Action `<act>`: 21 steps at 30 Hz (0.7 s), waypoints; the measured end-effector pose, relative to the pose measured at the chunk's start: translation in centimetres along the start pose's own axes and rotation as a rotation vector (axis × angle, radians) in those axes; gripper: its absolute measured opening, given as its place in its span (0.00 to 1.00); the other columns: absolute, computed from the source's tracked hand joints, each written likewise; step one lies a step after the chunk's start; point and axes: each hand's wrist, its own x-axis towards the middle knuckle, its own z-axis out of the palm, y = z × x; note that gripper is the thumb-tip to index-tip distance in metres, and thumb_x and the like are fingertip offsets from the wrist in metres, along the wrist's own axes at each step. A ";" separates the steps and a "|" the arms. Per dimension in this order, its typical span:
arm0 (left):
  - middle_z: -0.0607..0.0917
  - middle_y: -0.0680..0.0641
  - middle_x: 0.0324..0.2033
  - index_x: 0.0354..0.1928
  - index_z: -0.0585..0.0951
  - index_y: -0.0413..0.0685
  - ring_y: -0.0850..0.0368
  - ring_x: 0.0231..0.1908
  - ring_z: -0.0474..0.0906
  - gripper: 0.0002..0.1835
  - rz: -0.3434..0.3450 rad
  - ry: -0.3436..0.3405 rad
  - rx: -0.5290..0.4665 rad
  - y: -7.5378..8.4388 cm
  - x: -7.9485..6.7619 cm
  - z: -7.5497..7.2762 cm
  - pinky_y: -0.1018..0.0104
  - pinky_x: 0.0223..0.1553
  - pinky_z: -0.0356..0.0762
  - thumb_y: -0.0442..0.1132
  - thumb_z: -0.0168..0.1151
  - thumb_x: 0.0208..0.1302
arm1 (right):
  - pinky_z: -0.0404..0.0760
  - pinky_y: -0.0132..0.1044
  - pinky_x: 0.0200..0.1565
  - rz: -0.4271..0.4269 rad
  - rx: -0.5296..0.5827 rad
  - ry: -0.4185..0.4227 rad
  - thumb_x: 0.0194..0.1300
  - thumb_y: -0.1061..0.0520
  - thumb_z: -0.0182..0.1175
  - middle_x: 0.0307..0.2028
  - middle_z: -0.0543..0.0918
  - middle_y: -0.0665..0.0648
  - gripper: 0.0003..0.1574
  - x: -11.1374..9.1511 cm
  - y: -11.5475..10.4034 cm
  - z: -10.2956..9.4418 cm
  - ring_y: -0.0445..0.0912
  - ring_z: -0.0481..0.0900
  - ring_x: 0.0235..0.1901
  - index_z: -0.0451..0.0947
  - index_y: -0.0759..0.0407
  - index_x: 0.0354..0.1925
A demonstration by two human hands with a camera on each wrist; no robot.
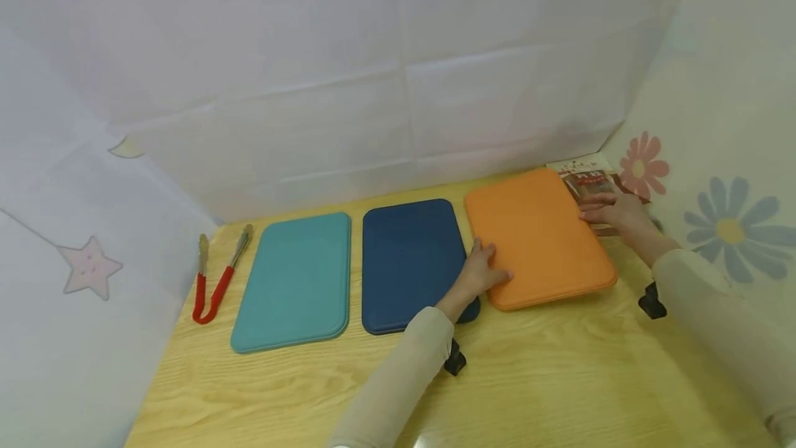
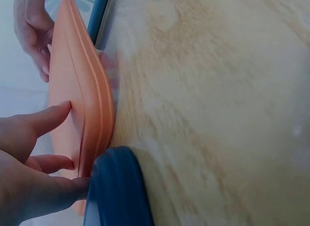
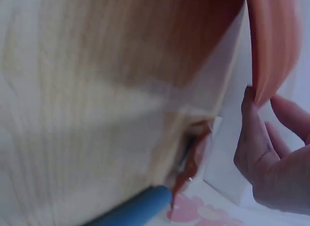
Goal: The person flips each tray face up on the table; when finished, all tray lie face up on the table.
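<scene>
An orange flat board [image 1: 537,234] with rounded corners lies between both hands, its right side tilted up off the table. My right hand [image 1: 618,216] grips its right edge; the right wrist view shows the fingertips pinching the orange edge [image 3: 273,51]. My left hand [image 1: 474,274] holds the left edge, thumb and a finger on the upper face, another finger at the rim beside the dark blue board [image 1: 410,265]. That board lies flat, partly under the left wrist. Behind the right hand, a printed brown and white packet [image 1: 584,178] is partly covered.
A teal board [image 1: 298,282] lies left of the dark blue one. Red-handled tongs [image 1: 214,296] rest open at the far left. A blue rod-like thing [image 3: 133,206] shows in the right wrist view. White sheet walls [image 1: 311,123] border the wooden table [image 1: 298,393].
</scene>
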 end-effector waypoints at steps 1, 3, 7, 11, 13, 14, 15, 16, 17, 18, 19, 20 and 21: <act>0.43 0.43 0.75 0.73 0.60 0.44 0.46 0.73 0.44 0.42 0.001 -0.004 -0.007 0.1 0.0 -0.1 0.54 0.69 0.56 0.44 0.69 0.60 | 0.83 0.40 0.43 -0.010 -0.031 -0.019 0.68 0.58 0.60 0.34 0.82 0.35 0.43 0.1 -0.5 -0.3 0.33 0.83 0.35 0.52 0.69 0.72; 0.44 0.43 0.75 0.73 0.59 0.45 0.46 0.73 0.44 0.43 -0.003 -0.005 -0.017 0.3 -0.1 -0.1 0.54 0.69 0.54 0.45 0.70 0.60 | 0.83 0.41 0.43 -0.017 -0.086 -0.067 0.68 0.56 0.61 0.36 0.81 0.36 0.45 0.5 -1.1 -1.1 0.33 0.82 0.35 0.51 0.69 0.73; 0.44 0.43 0.75 0.74 0.57 0.46 0.48 0.74 0.43 0.46 -0.002 -0.023 0.019 0.8 -1.6 0.8 0.55 0.69 0.53 0.49 0.70 0.58 | 0.83 0.43 0.45 0.020 -0.128 -0.131 0.65 0.52 0.65 0.45 0.80 0.40 0.50 1.1 -1.6 -2.2 0.34 0.82 0.37 0.50 0.66 0.74; 0.44 0.44 0.75 0.76 0.53 0.51 0.45 0.73 0.43 0.52 0.026 -0.066 0.138 1.3 -4.1 2.0 0.53 0.69 0.55 0.57 0.70 0.55 | 0.83 0.44 0.44 0.036 -0.122 -0.130 0.63 0.53 0.67 0.48 0.78 0.44 0.53 0.6 -2.1 -2.2 0.37 0.83 0.36 0.48 0.67 0.74; 0.45 0.44 0.75 0.76 0.51 0.53 0.41 0.72 0.46 0.55 0.036 -0.067 0.221 1.5 -5.0 2.4 0.52 0.68 0.58 0.59 0.71 0.53 | 0.83 0.45 0.44 0.035 -0.092 -0.145 0.63 0.55 0.66 0.43 0.78 0.43 0.53 0.2 -2.7 -2.0 0.39 0.84 0.36 0.46 0.68 0.74; 0.46 0.44 0.75 0.76 0.51 0.54 0.40 0.72 0.49 0.55 0.043 -0.058 0.270 1.6 -5.3 2.5 0.52 0.67 0.59 0.58 0.71 0.53 | 0.83 0.45 0.44 0.033 -0.086 -0.158 0.64 0.56 0.65 0.42 0.79 0.45 0.53 0.1 -3.1 -1.9 0.40 0.84 0.37 0.45 0.68 0.74; 0.48 0.43 0.75 0.76 0.51 0.54 0.39 0.70 0.53 0.55 0.045 -0.046 0.309 1.7 -5.6 2.6 0.53 0.66 0.61 0.57 0.72 0.53 | 0.83 0.46 0.45 0.035 -0.072 -0.172 0.65 0.56 0.64 0.42 0.79 0.45 0.53 -0.1 -3.6 -1.8 0.40 0.84 0.37 0.44 0.68 0.74; 0.49 0.43 0.74 0.76 0.52 0.54 0.39 0.69 0.57 0.54 0.044 -0.031 0.339 1.9 -5.8 2.6 0.54 0.65 0.64 0.55 0.72 0.53 | 0.83 0.45 0.45 0.031 -0.065 -0.193 0.66 0.56 0.63 0.43 0.79 0.45 0.53 -0.2 -4.0 -1.6 0.40 0.84 0.38 0.42 0.67 0.75; 0.51 0.43 0.74 0.76 0.53 0.55 0.40 0.67 0.61 0.53 0.042 -0.017 0.362 2.0 -5.9 2.6 0.55 0.63 0.66 0.52 0.73 0.53 | 0.82 0.45 0.46 0.026 -0.055 -0.212 0.67 0.56 0.62 0.45 0.77 0.45 0.53 -0.4 -4.6 -1.4 0.39 0.83 0.39 0.41 0.66 0.75; 0.52 0.42 0.74 0.76 0.53 0.55 0.41 0.66 0.64 0.52 0.041 -0.004 0.381 2.2 -6.1 2.6 0.56 0.62 0.68 0.50 0.73 0.54 | 0.82 0.45 0.46 0.020 -0.039 -0.228 0.68 0.57 0.61 0.46 0.75 0.45 0.52 -0.5 -5.1 -1.2 0.39 0.83 0.40 0.40 0.65 0.75; 0.54 0.42 0.73 0.76 0.54 0.55 0.42 0.64 0.66 0.51 0.042 0.007 0.395 2.3 -6.2 2.5 0.56 0.60 0.69 0.48 0.73 0.55 | 0.82 0.44 0.46 0.017 -0.030 -0.243 0.69 0.57 0.60 0.47 0.76 0.45 0.51 -0.7 -5.7 -0.9 0.39 0.83 0.40 0.39 0.63 0.76; 0.55 0.42 0.73 0.76 0.54 0.55 0.43 0.64 0.67 0.50 0.043 0.009 0.395 2.4 -6.3 2.4 0.56 0.60 0.70 0.46 0.73 0.55 | 0.82 0.44 0.46 0.015 -0.003 -0.253 0.69 0.58 0.59 0.47 0.76 0.46 0.50 -0.8 -6.2 -0.6 0.40 0.83 0.40 0.39 0.62 0.76; 0.56 0.42 0.73 0.76 0.54 0.55 0.44 0.63 0.68 0.49 0.045 0.011 0.396 2.5 -6.4 2.3 0.55 0.59 0.70 0.45 0.72 0.56 | 0.82 0.44 0.46 0.010 0.032 -0.258 0.69 0.59 0.58 0.46 0.77 0.46 0.49 -1.0 -6.7 -0.3 0.41 0.83 0.41 0.40 0.61 0.76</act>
